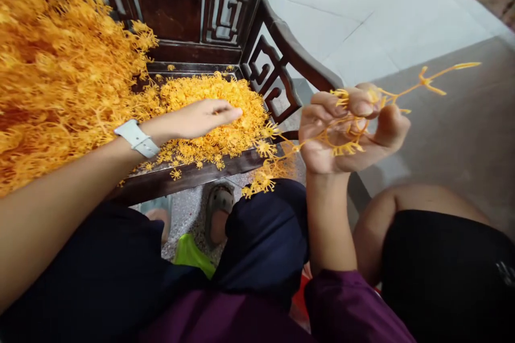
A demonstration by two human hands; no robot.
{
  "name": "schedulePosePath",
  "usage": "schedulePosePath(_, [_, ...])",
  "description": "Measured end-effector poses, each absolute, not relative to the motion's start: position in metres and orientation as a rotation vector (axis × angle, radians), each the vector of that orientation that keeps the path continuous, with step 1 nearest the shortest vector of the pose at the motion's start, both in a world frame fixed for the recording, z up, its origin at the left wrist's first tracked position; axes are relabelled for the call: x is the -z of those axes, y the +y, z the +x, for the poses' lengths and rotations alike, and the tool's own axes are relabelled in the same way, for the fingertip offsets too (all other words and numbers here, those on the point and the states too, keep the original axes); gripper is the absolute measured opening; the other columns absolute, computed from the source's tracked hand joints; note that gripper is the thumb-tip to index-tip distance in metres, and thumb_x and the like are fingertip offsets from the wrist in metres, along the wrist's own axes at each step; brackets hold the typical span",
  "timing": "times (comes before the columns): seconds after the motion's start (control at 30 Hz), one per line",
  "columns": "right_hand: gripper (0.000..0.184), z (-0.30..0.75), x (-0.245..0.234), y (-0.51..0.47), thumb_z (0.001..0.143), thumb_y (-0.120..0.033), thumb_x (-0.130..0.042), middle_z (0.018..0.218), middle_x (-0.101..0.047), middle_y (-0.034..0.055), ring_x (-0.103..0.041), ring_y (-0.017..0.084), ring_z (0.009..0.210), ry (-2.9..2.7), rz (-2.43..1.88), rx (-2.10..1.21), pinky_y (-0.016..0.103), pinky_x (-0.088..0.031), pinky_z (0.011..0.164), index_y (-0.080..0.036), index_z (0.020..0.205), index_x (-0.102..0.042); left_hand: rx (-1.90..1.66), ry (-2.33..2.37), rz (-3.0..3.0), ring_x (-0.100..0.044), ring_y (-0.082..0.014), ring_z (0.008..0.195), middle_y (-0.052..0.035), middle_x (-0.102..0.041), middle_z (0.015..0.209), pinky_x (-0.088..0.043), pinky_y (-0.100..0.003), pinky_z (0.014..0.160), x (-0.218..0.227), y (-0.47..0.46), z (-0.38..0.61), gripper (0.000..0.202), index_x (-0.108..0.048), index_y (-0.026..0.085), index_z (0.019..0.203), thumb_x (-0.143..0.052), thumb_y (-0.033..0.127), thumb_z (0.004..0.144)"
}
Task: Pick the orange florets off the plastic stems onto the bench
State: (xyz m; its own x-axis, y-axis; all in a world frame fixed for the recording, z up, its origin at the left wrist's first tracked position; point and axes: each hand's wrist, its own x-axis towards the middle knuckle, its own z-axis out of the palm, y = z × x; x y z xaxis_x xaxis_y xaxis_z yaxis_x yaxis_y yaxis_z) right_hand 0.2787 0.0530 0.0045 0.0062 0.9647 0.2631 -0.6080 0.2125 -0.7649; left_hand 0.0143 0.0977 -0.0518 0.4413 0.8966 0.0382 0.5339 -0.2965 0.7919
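Observation:
My right hand point(350, 128) is raised at the right, its fingers curled round a branched yellow plastic flower stem point(406, 88). One thin sprig sticks out past the fingertips to the right. Several small spiky flower heads point(265, 147) dangle from the stem on the left, below the palm. My left hand point(207, 118), with a pale watch point(137, 138) on the wrist, rests over a heap of loose yellow flower heads point(225, 142). Its thumb is stretched out; the other fingers are partly hidden, and I see nothing gripped in it.
A large mound of yellow plastic flower stems point(64, 75) covers the left of a dark carved wooden bench point(181, 179). The bench's armrest point(298, 53) rises beyond the small heap. Another person's bare knee and black shorts point(442, 273) are close at my right. Something bright green point(193, 254) lies between my feet.

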Motion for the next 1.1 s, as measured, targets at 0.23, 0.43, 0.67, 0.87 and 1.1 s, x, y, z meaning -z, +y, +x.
schedulePosePath(0.23, [0.025,0.284,-0.010,0.051,0.078,-0.050,-0.088,0.080,-0.070,0.0068,-0.061,0.030,0.090,-1.035,-0.649,-1.135,0.047,-0.042,0.070,-0.034,0.072,-0.071,-0.743,0.909,1.557,-0.063,-0.0144,0.068,-0.0054,-0.071,0.080,-0.057,-0.033,0.073,0.061,0.093,0.029,0.025,-0.074,0.019,0.082,-0.069,0.036,0.100])
schedulePosePath(0.43, [0.018,0.294,0.010,0.076,0.084,-0.040,-0.082,0.063,-0.045,-0.0024,-0.033,0.014,0.053,-1.247,-0.733,-1.185,0.033,-0.025,0.051,-0.030,0.083,-0.068,-1.115,1.088,1.479,-0.044,-0.0071,0.048,-0.0007,-0.063,0.068,-0.040,-0.023,0.048,0.054,0.099,0.020,0.021,-0.072,0.017,0.083,-0.072,0.027,0.102])
schedulePosePath(0.67, [0.058,0.265,0.030,0.065,0.079,-0.050,-0.095,0.094,-0.063,0.0003,-0.055,0.015,0.077,-1.618,-0.941,-1.124,0.031,-0.048,0.068,-0.029,0.128,-0.072,-1.120,0.825,1.403,-0.064,-0.0109,0.062,-0.0029,-0.070,0.076,-0.054,-0.025,0.059,0.021,0.069,0.051,0.019,-0.073,0.015,0.083,-0.077,0.021,0.100])
schedulePosePath(0.87, [0.040,0.252,0.022,0.052,0.078,-0.044,-0.098,0.095,-0.064,0.0003,-0.061,0.017,0.087,-1.664,-0.873,-1.276,0.034,-0.054,0.082,-0.024,0.099,-0.072,-1.142,0.800,1.218,-0.078,-0.0182,0.076,-0.0021,-0.072,0.079,-0.064,-0.027,0.065,0.004,0.058,0.061,0.019,-0.071,0.016,0.084,-0.088,0.022,0.092])
schedulePosePath(1.1, [0.027,0.265,0.026,0.054,0.084,-0.040,-0.094,0.083,-0.061,-0.0021,-0.050,0.011,0.071,-1.689,-0.874,-1.223,0.029,-0.043,0.067,-0.022,0.092,-0.075,-1.213,0.716,1.279,-0.080,-0.0186,0.079,-0.0018,-0.073,0.076,-0.065,-0.028,0.071,0.017,0.069,0.043,0.023,-0.071,0.016,0.085,-0.093,0.012,0.083])
